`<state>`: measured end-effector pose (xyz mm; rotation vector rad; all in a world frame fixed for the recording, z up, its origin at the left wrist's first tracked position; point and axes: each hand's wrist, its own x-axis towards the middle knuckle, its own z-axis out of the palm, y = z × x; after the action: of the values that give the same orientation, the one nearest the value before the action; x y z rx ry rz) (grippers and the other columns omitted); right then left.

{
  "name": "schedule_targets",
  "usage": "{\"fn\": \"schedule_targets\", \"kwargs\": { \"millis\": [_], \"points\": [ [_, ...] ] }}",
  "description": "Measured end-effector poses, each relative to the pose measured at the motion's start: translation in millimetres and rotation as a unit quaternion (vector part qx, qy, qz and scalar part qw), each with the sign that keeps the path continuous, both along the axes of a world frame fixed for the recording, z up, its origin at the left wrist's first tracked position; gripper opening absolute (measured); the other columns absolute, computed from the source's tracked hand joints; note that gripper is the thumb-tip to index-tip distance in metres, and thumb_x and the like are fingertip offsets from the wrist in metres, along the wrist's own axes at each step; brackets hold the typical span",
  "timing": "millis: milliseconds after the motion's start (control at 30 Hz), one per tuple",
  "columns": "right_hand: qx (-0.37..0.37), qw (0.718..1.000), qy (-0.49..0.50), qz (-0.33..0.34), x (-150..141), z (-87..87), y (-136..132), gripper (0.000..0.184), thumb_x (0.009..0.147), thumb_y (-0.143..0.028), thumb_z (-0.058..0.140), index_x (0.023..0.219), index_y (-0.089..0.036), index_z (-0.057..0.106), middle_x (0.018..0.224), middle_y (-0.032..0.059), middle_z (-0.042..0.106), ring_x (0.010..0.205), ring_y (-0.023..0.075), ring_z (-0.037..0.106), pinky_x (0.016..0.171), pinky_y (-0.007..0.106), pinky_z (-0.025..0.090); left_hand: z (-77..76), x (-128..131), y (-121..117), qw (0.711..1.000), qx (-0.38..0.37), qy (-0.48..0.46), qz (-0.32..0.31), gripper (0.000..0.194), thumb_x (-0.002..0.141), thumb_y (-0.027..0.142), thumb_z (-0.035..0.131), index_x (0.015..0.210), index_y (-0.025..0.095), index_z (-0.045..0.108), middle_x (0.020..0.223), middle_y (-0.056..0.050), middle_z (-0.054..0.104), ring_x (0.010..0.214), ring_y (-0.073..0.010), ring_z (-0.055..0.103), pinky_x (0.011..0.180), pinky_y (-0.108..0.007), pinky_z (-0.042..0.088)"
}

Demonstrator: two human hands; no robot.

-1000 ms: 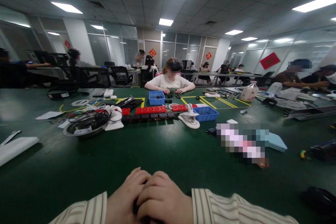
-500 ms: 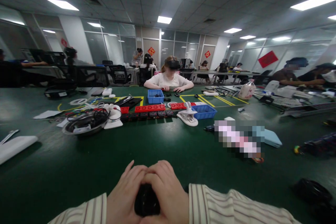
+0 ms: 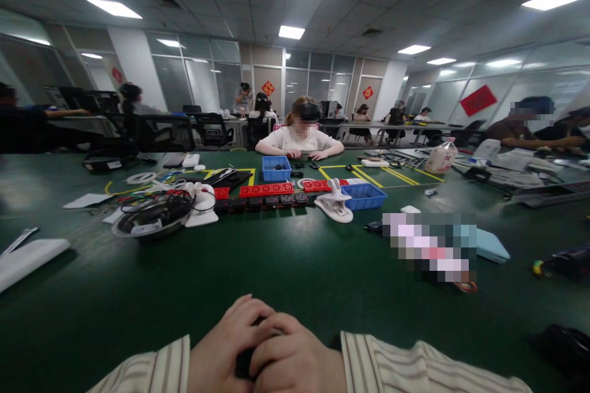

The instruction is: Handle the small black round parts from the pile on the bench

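My left hand (image 3: 233,347) and my right hand (image 3: 295,356) meet at the near edge of the green table. Their curled fingers overlap around a black object (image 3: 244,362), of which only a dark patch shows between the palms. What kind of thing it is cannot be made out. The right fingers lie across the front of it and over the left fingertips. Both wrists come out of striped cream sleeves.
A steel bowl (image 3: 138,230) of cables sits left of centre, with a white clip stand (image 3: 335,202) and blue bins (image 3: 366,196) farther back. Red and black socket strips (image 3: 267,189) lie between. A teal case (image 3: 492,245) is at right. A person (image 3: 299,138) sits opposite.
My right fingers have come down over the front of the black object and cover more of it. The view has shifted slightly, so the table things appear a little farther right.
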<state>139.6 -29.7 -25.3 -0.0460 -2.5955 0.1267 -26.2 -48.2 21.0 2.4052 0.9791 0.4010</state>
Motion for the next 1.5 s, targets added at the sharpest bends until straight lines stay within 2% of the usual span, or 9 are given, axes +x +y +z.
{"fn": "schedule_targets", "kwargs": {
  "millis": [133, 300, 400, 500, 667, 967, 1100, 1300, 1500],
  "points": [
    [0.022, 0.996, 0.091, -0.003, -2.2, 4.5, -6.3, 0.023, 0.094, -0.035, 0.034, 0.092, -0.027, 0.055, 0.094, -0.0042, 0.061, 0.106, 0.0109, 0.047, 0.103, 0.031, 0.024, -9.6, -5.2, -1.1, 1.000, 0.017, -0.010, 0.009, 0.053, 0.063, 0.033, 0.069, 0.113, 0.028, 0.051, 0.110, -0.001, 0.056, 0.103, -0.0263, 0.050, 0.105, -0.048, 0.022],
    [-0.064, 0.971, 0.154, -0.170, -1.6, 32.8, -19.0, 0.043, 0.086, -0.057, 0.036, 0.101, -0.019, 0.048, 0.094, 0.0037, 0.058, 0.091, 0.0172, 0.050, 0.092, 0.039, 0.031, -20.5, -6.8, -5.3, 0.995, 0.091, -0.019, 0.042, 0.075, 0.055, 0.054, 0.072, 0.117, 0.021, 0.046, 0.113, -0.008, 0.054, 0.107, -0.0299, 0.048, 0.105, -0.054, 0.018],
    [-0.110, 0.960, 0.121, -0.227, -1.0, 37.8, -21.7, 0.058, 0.074, -0.070, 0.041, 0.093, -0.016, 0.050, 0.087, 0.0053, 0.054, 0.079, 0.0174, 0.048, 0.076, 0.036, 0.037, -17.2, -3.3, -10.1, 0.991, 0.114, -0.016, 0.069, 0.067, 0.055, 0.052, 0.073, 0.107, 0.018, 0.050, 0.103, -0.008, 0.056, 0.100, -0.0290, 0.051, 0.104, -0.060, 0.014],
    [-0.101, 0.956, 0.083, -0.262, -1.8, 35.6, -22.4, 0.047, 0.072, -0.064, 0.047, 0.081, -0.017, 0.050, 0.079, 0.0027, 0.052, 0.074, 0.0166, 0.045, 0.073, 0.035, 0.035, -9.7, 0.0, -12.7, 0.994, 0.093, 0.002, 0.063, 0.045, 0.056, 0.042, 0.073, 0.091, 0.019, 0.057, 0.094, -0.006, 0.056, 0.093, -0.0258, 0.053, 0.103, -0.059, 0.014],
    [-0.052, 0.978, 0.029, -0.199, -0.4, 35.2, -20.2, 0.026, 0.071, -0.042, 0.055, 0.081, -0.019, 0.050, 0.081, 0.0013, 0.053, 0.076, 0.0150, 0.045, 0.070, 0.031, 0.034, -2.3, 1.1, -9.4, 0.998, 0.055, 0.008, 0.017, 0.035, 0.053, 0.025, 0.068, 0.087, 0.022, 0.061, 0.091, -0.002, 0.054, 0.088, -0.0226, 0.051, 0.103, -0.054, 0.019],
    [0.074, 0.996, 0.043, 0.010, -1.7, 17.0, -11.3, 0.018, 0.089, -0.032, 0.039, 0.088, -0.020, 0.052, 0.082, -0.0018, 0.060, 0.083, 0.0135, 0.051, 0.085, 0.031, 0.035, 0.7, -0.2, -4.3, 0.999, 0.009, -0.028, -0.015, 0.033, 0.051, 0.033, 0.072, 0.075, 0.017, 0.058, 0.089, -0.002, 0.050, 0.084, -0.0220, 0.049, 0.090, -0.040, 0.039],
    [0.063, 0.996, 0.069, -0.013, -1.7, 26.6, -13.8, 0.018, 0.089, -0.029, 0.037, 0.095, -0.019, 0.051, 0.086, -0.0004, 0.061, 0.087, 0.0136, 0.051, 0.086, 0.031, 0.035, 1.5, -1.0, -4.8, 1.000, 0.004, -0.018, -0.008, 0.040, 0.054, 0.033, 0.073, 0.087, 0.018, 0.058, 0.090, -0.003, 0.052, 0.085, -0.0236, 0.050, 0.088, -0.042, 0.040],
    [-0.002, 0.988, 0.109, -0.111, -1.5, 38.7, -17.6, 0.048, 0.081, -0.060, 0.040, 0.100, -0.017, 0.049, 0.089, 0.0040, 0.059, 0.084, 0.0166, 0.050, 0.073, 0.032, 0.036, -7.2, -3.3, -4.8, 1.000, 0.018, -0.013, -0.019, 0.062, 0.057, 0.045, 0.074, 0.110, 0.022, 0.052, 0.105, -0.005, 0.054, 0.098, -0.0274, 0.049, 0.103, -0.052, 0.022],
    [-0.017, 0.985, 0.091, -0.149, -3.8, 31.6, -17.8, 0.053, 0.081, -0.065, 0.037, 0.096, -0.016, 0.051, 0.084, 0.0043, 0.057, 0.077, 0.0163, 0.049, 0.067, 0.030, 0.036, -8.9, -2.9, -5.1, 1.000, 0.022, -0.016, -0.012, 0.056, 0.058, 0.046, 0.075, 0.102, 0.019, 0.054, 0.098, -0.005, 0.055, 0.094, -0.0260, 0.050, 0.104, -0.050, 0.022]
  ]
}}
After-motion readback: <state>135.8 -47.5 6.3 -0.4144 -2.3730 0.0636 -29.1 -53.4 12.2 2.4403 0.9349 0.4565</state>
